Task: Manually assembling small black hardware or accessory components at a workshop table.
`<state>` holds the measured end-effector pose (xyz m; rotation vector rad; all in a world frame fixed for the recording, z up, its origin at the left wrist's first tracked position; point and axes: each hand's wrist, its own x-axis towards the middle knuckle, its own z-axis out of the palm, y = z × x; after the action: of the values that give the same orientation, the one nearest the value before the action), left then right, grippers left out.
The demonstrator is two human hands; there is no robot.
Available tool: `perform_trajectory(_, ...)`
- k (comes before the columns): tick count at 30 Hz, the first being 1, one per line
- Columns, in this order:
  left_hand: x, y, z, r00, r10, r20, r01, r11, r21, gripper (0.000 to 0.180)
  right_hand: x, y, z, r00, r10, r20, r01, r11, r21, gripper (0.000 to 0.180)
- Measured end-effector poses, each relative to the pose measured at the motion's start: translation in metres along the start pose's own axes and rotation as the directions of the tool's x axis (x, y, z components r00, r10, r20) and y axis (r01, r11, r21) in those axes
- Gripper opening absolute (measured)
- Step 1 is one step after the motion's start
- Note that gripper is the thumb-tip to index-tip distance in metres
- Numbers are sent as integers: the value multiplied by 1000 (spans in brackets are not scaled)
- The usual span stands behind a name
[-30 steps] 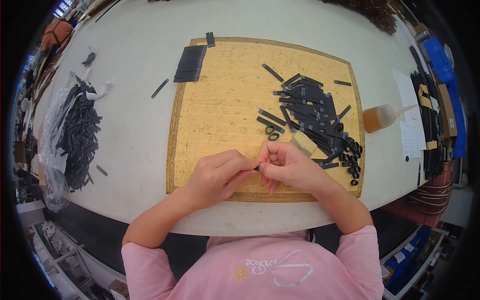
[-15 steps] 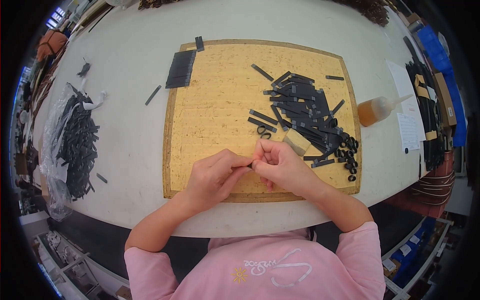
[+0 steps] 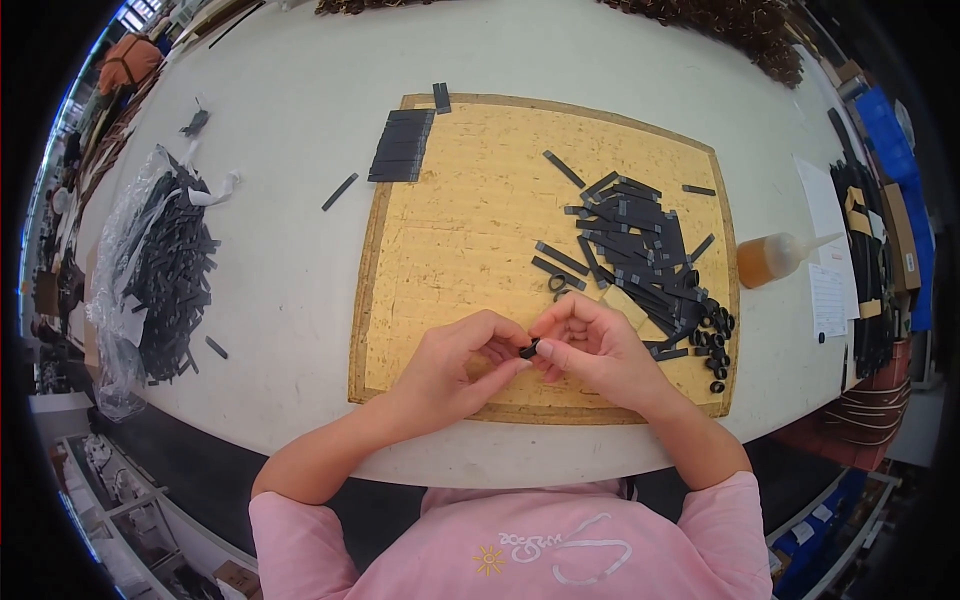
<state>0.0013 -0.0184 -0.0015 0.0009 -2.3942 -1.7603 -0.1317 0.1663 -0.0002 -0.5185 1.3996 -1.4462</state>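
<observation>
Pinching a small black loop in the right hand above the near part of the yellow board, with the left hand curled close, impossible to tell whether gripping too. Could spring open or twist if pressed unevenly; if fumbled between fingertips, could drop and get lost among the black rings.

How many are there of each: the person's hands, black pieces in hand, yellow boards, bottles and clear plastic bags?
Hands, left hand and right hand: 2
Small black piece in hand: 1
Yellow board: 1
Bottle of amber liquid: 1
Clear plastic bag: 1
Total: 6
</observation>
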Motion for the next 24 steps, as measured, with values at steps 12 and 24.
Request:
perform_trajectory(12, 2, -2, -6, 879, -396, 266, 477, 713, -514, 18, 0, 2, 5, 999, -30, -17, 31, 999, 9, 15)
perform_trajectory(24, 5, -4, -15, 821, -446, 357, 566, 560, -605, 15, 0, 4, 16, 979, -196, -61, 181, 965, -192, 14)
